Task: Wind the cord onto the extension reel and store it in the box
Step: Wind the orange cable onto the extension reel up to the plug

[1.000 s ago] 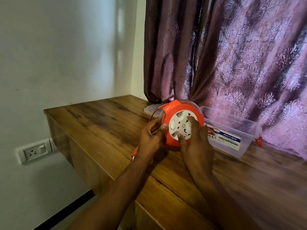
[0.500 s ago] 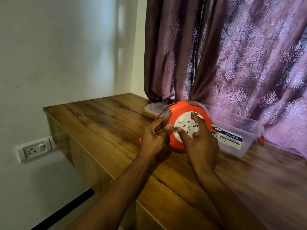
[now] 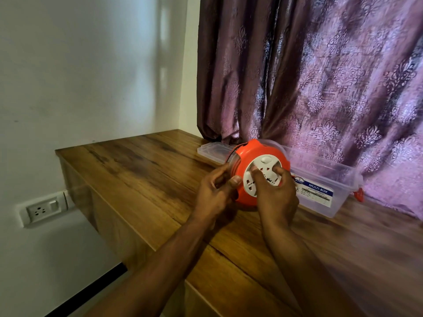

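An orange extension reel (image 3: 251, 154) with a white socket face stands tilted on the wooden table (image 3: 142, 170), its face turned toward me. My right hand (image 3: 274, 195) grips the white face with fingers spread over the sockets. My left hand (image 3: 215, 191) holds the reel's left rim, thumb against the orange edge. A thin dark cord (image 3: 231, 151) arcs up from the left hand to the reel's top. Behind the reel lies a clear plastic box (image 3: 329, 179) with a blue "MULTI-BOX" label, open on top.
The box's clear lid (image 3: 215, 151) lies flat on the table left of the box. A purple patterned curtain (image 3: 320, 76) hangs right behind. A wall socket (image 3: 43, 209) sits below the table's left edge. The box has a red latch (image 3: 358, 194).
My right hand has turned on the white face, rotating it so the round switch now sits at the top. The visible orange plug end near my left hand has gone from sight.
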`<action>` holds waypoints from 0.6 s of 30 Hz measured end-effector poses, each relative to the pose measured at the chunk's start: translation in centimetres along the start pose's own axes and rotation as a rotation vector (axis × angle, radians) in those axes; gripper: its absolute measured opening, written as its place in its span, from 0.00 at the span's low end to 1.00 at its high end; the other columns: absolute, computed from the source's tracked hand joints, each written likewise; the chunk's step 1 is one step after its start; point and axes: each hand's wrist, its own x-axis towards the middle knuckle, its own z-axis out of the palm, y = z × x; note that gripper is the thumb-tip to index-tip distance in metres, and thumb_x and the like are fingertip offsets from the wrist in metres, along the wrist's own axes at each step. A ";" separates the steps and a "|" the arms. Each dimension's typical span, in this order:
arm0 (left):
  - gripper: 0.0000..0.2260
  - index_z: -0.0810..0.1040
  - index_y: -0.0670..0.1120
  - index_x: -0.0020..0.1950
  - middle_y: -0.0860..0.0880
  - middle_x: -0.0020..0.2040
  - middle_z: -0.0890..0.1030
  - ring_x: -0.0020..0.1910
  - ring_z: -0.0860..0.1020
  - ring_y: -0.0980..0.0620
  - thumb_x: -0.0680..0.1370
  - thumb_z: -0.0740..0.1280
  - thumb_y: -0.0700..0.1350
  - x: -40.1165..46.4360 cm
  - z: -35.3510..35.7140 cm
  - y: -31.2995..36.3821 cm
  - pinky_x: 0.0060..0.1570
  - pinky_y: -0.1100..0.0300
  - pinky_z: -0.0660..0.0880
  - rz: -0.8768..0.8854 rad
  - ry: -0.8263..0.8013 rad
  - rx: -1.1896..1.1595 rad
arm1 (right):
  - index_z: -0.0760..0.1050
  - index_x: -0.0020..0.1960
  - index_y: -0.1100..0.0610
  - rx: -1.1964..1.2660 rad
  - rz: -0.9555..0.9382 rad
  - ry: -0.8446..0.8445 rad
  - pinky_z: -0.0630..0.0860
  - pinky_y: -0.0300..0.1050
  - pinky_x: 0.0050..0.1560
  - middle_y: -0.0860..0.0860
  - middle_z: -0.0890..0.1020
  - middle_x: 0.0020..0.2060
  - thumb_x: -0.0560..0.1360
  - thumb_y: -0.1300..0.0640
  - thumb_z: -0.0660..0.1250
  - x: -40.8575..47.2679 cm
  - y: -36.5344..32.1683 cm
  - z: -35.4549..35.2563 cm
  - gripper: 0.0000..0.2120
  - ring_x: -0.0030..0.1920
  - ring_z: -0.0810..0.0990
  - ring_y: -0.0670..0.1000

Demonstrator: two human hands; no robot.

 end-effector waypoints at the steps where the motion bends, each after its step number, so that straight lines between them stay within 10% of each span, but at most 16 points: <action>1: 0.15 0.79 0.48 0.63 0.45 0.56 0.85 0.52 0.84 0.47 0.76 0.71 0.42 0.1 0.0 0.0 0.48 0.51 0.80 0.001 0.007 -0.002 | 0.74 0.61 0.48 0.018 0.019 0.000 0.70 0.46 0.55 0.52 0.79 0.59 0.68 0.40 0.72 0.1 0.0 0.2 0.25 0.59 0.75 0.55; 10: 0.25 0.69 0.47 0.72 0.45 0.65 0.79 0.65 0.78 0.44 0.76 0.71 0.41 0.1 0.3 0.0 0.61 0.46 0.76 -0.005 -0.110 -0.029 | 0.71 0.68 0.46 -0.074 -0.156 0.016 0.69 0.46 0.54 0.56 0.82 0.54 0.71 0.44 0.71 0.5 -0.9 0.1 0.27 0.58 0.77 0.58; 14: 0.18 0.74 0.44 0.64 0.42 0.39 0.75 0.39 0.74 0.30 0.76 0.72 0.42 0.0 0.4 0.5 0.37 0.55 0.77 0.036 -0.022 0.000 | 0.70 0.68 0.45 -0.166 -0.269 0.004 0.66 0.44 0.47 0.53 0.82 0.47 0.70 0.40 0.70 -0.2 -0.5 0.0 0.28 0.51 0.77 0.55; 18: 0.14 0.79 0.46 0.61 0.52 0.42 0.84 0.43 0.82 0.54 0.75 0.72 0.43 0.3 -0.3 0.4 0.45 0.54 0.79 0.089 0.056 0.158 | 0.72 0.66 0.45 -0.187 -0.273 -0.018 0.69 0.46 0.47 0.53 0.83 0.48 0.69 0.39 0.71 -0.6 -0.5 0.1 0.28 0.50 0.78 0.56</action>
